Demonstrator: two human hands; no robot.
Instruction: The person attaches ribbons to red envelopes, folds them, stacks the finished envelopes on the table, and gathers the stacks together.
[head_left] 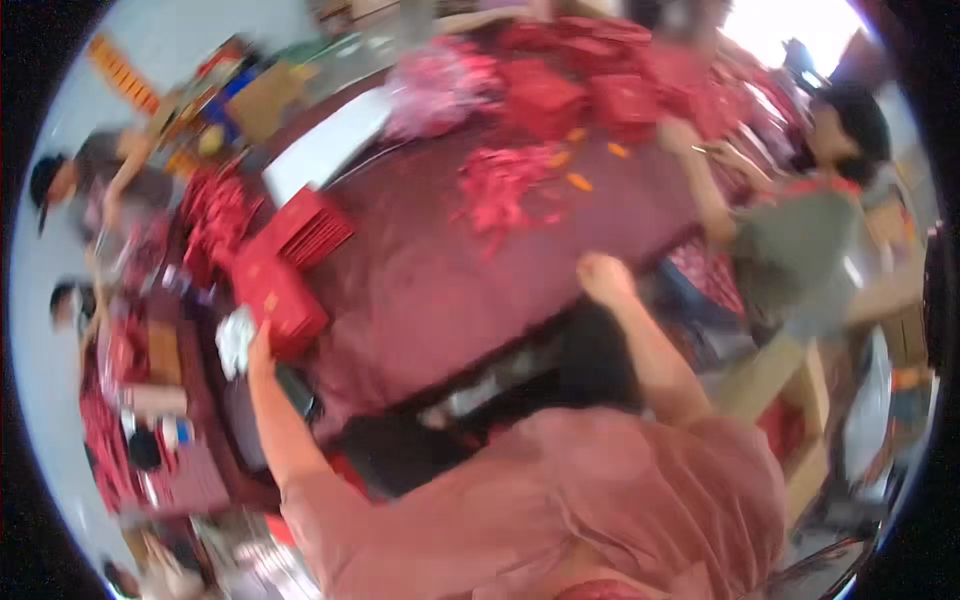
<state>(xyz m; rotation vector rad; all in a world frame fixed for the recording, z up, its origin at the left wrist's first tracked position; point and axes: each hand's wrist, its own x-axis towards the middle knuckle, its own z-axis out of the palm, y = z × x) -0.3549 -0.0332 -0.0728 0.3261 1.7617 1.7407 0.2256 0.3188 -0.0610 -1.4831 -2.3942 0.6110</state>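
Note:
My left hand (262,345) is at the near left end of a stack of red packets (275,295), touching its side. Motion smears its fingers, so its grip does not show. Against that stack leans another red bundle with folded edges (308,228). A crumpled white thing (236,340) lies just left of my left hand. My right hand (603,278) is closed over the near edge of the maroon-covered table (420,290). Nothing sticks out of it, and the inside of the fist is hidden. Beyond it lies a loose heap of red strips (505,190).
Small orange pieces (580,182) lie beyond the strips. Farther back are red stacks (545,95), a pink plastic bundle (440,88) and a white board (330,145). A co-worker (800,240) is at the right with both hands over the table; other people (100,185) are at the left.

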